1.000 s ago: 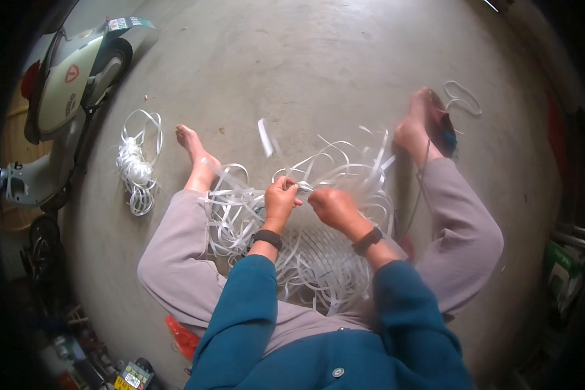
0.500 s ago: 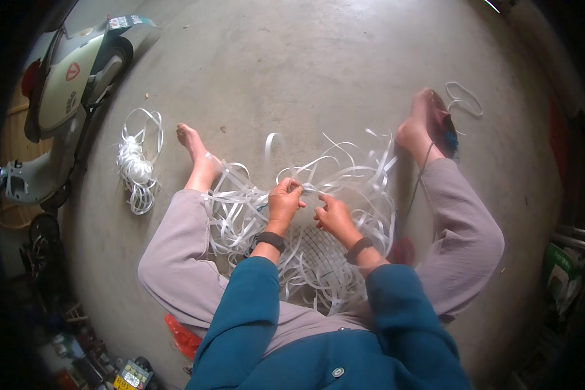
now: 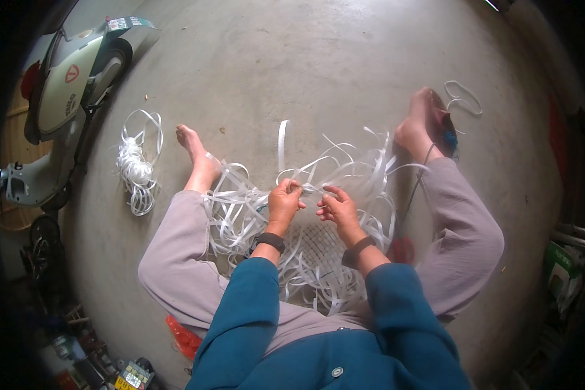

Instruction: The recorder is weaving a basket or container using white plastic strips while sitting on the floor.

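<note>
A woven piece (image 3: 313, 242) of white plastic strapping lies between my legs, its grid partly hidden by loose strap ends. My left hand (image 3: 284, 205) is closed, thumb and forefinger pinching a white strap at the far edge of the weave. Just right of it, my right hand (image 3: 340, 211) has its fingers bent at the strap, forefinger and thumb close together there; the exact grip is small and partly hidden. Loose white straps (image 3: 231, 218) curl all round both hands. One strap end (image 3: 282, 140) stands up beyond my left hand.
A bundle of white strap (image 3: 135, 166) lies left of my bare foot. A scooter (image 3: 65, 104) stands at the far left. One strap loop (image 3: 465, 97) rests beyond my right foot. Red plastic (image 3: 183, 337) is by my left thigh, and clutter (image 3: 133, 376) sits lower left.
My right hand has turned slightly and its forefinger has bent in toward the strap. A strap now arcs out right to my knee area; the strap end beyond my left hand stands higher.
</note>
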Motion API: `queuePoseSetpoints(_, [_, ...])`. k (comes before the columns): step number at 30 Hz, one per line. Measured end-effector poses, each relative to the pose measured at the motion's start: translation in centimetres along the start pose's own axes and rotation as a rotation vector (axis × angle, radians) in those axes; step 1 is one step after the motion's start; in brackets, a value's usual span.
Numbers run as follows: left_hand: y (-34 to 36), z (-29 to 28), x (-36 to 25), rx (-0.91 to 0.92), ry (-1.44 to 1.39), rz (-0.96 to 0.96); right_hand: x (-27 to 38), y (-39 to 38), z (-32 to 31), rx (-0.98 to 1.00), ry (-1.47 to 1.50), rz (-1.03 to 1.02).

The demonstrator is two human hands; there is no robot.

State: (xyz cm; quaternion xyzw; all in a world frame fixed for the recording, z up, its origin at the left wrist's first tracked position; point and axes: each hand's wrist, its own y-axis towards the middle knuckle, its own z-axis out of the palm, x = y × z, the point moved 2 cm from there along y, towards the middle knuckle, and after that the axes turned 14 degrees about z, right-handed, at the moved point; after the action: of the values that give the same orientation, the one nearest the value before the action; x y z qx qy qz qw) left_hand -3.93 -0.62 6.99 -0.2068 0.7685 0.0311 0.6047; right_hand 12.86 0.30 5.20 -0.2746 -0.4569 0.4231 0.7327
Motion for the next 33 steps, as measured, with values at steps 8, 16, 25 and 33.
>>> queuePoseSetpoints(8, [-0.1,0.3,-0.1,0.005,0.011,0.019,0.3,0.0,-0.3,0.038,-0.001,-0.031])
queuePoseSetpoints(16, [-0.3,0.9,0.3,0.029,0.042,0.062,0.3,1.0,-0.3,-0.080,0.061,-0.072])
queuePoseSetpoints(25, [-0.1,0.6,1.0,-0.029,0.049,0.024,0.4,0.8,-0.3,-0.069,-0.130,-0.149])
queuePoseSetpoints(33, [0.0,0.8,0.9,-0.006,0.024,0.021,1.1,-0.4,1.9,-0.142,-0.370,-0.290])
